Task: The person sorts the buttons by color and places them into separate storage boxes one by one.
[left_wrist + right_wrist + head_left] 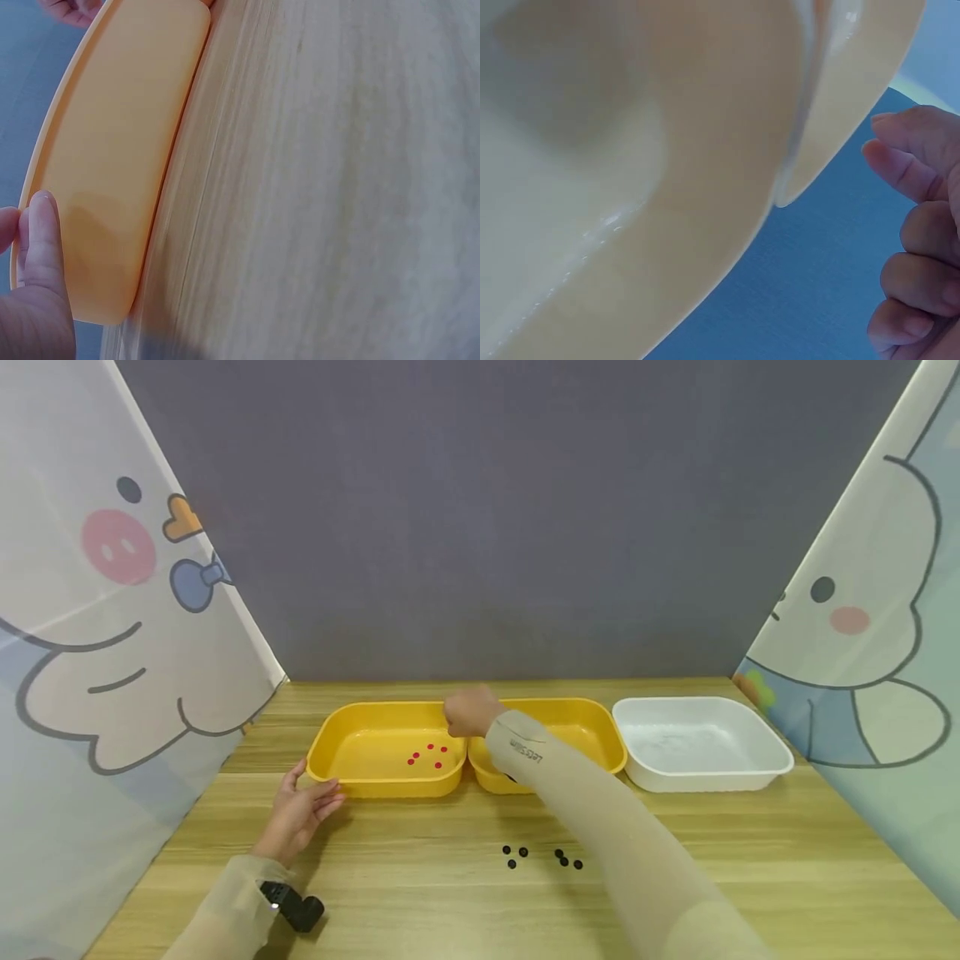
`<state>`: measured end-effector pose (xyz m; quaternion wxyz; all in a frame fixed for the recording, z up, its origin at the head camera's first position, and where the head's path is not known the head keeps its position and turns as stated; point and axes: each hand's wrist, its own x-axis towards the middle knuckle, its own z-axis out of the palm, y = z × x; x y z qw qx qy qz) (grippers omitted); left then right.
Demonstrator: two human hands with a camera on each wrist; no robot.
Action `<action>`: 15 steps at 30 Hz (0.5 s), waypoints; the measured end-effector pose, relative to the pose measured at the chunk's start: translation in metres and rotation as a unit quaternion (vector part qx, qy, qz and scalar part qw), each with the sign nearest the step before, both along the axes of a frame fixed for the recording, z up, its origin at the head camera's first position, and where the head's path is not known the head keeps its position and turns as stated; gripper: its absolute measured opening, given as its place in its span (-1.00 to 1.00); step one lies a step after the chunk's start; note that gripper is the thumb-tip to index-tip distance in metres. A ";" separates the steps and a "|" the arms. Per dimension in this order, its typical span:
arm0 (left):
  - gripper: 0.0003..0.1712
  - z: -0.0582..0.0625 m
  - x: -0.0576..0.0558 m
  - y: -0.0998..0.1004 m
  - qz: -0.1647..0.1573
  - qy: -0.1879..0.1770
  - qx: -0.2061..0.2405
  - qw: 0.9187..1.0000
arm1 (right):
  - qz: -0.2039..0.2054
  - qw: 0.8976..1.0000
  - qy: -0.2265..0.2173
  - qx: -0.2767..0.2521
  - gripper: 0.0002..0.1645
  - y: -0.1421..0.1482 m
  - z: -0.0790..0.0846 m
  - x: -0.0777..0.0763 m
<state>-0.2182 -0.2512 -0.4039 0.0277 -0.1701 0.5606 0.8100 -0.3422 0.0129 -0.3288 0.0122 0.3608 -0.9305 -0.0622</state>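
My left hand holds the front left corner of the left yellow tray, a finger along its outer wall in the left wrist view. Several small red discs lie on that tray's floor, toward its right side. Over the back, where this tray meets the second yellow tray, hovers my right hand. Its fingers are curled in the right wrist view, thumb and index fingertips close together, with nothing showing between them. The right forearm hides part of the second tray. Several small black discs lie on the table in front.
A white tray stands to the right of the yellow ones, all in a row on the wooden table. A grey panel rises behind, with printed cartoon cloths at both sides.
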 end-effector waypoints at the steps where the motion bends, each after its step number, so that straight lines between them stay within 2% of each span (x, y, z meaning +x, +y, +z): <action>1: 0.00 0.001 0.000 0.000 -0.001 0.000 -0.001 1.000 | 0.000 1.000 0.000 0.004 -0.49 0.001 0.000 0.002; 4: -0.01 0.001 0.001 -0.001 -0.003 0.002 -0.003 1.000 | 0.007 1.000 0.006 0.021 -0.48 0.007 0.001 0.009; 9: -0.02 0.000 0.003 -0.001 -0.004 0.003 0.000 1.000 | 0.050 0.997 0.042 0.038 -0.51 0.020 -0.003 0.017; 15: -0.03 0.002 0.002 -0.002 -0.003 0.002 0.007 1.000 | 0.078 0.995 0.060 0.000 -0.52 0.044 -0.011 0.014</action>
